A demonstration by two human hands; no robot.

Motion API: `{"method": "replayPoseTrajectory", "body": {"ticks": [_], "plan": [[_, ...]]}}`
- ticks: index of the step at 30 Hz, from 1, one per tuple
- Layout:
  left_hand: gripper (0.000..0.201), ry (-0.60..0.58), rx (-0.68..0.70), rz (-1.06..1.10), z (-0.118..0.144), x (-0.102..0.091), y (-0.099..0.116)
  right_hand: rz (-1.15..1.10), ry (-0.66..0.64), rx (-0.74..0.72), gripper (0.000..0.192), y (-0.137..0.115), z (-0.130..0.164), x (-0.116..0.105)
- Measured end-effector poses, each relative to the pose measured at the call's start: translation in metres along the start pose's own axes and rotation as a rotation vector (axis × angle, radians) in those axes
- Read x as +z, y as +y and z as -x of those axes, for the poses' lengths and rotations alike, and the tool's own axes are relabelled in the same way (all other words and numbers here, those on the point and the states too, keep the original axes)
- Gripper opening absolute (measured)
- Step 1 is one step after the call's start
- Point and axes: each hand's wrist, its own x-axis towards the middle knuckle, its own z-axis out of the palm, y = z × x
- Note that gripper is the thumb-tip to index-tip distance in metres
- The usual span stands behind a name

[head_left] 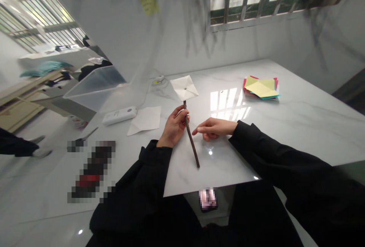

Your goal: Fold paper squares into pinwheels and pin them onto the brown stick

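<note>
My left hand (174,126) grips a thin dark stick (192,144) near its upper part. A white paper pinwheel (184,87) is pinned to the stick's top end, and the lower end points toward me above the table. My right hand (214,128) hovers just right of the stick, index finger stretched toward it, holding nothing. Both arms wear black sleeves.
A white marble table (285,125) carries a stack of coloured paper sheets (261,87) at the far right, a white paper sheet (145,120), a white remote-like device (119,115) and a clear plastic box (97,87) at the left. Scissors (85,137) lie near the left edge.
</note>
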Motion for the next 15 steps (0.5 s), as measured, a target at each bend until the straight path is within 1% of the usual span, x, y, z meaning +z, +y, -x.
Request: {"method": "replayPoseTrajectory", "body": {"ticks": [2, 3, 6, 8, 10, 12, 13, 15], "plan": [[0.039, 0.012, 0.029, 0.039, 0.002, 0.006, -0.002, 0.046, -0.090, -0.020, 0.059, -0.003, -0.003, 0.014], [0.038, 0.011, 0.034, 0.046, 0.002, 0.009, -0.003, 0.050, -0.106, -0.031, 0.056, -0.004, -0.005, 0.020], [0.037, -0.003, 0.028, 0.063, 0.003, 0.014, -0.005, 0.048, -0.086, -0.040, 0.049, -0.004, -0.007, 0.027], [0.035, -0.001, 0.014, 0.092, 0.000, 0.012, -0.004, 0.030, -0.084, -0.035, 0.046, -0.004, -0.007, 0.025], [0.030, 0.029, 0.002, 0.129, -0.006, 0.008, -0.001, 0.012, -0.130, -0.029, 0.046, -0.003, -0.005, 0.020], [0.025, 0.084, 0.001, 0.161, -0.014, 0.001, 0.003, 0.009, -0.189, -0.017, 0.047, -0.003, -0.002, 0.016], [0.024, 0.106, 0.007, 0.171, -0.018, -0.002, 0.005, 0.013, -0.215, -0.007, 0.047, -0.004, -0.001, 0.014], [0.026, 0.108, 0.021, 0.173, -0.025, -0.008, 0.008, 0.020, -0.252, 0.021, 0.048, -0.004, 0.000, 0.012]]}}
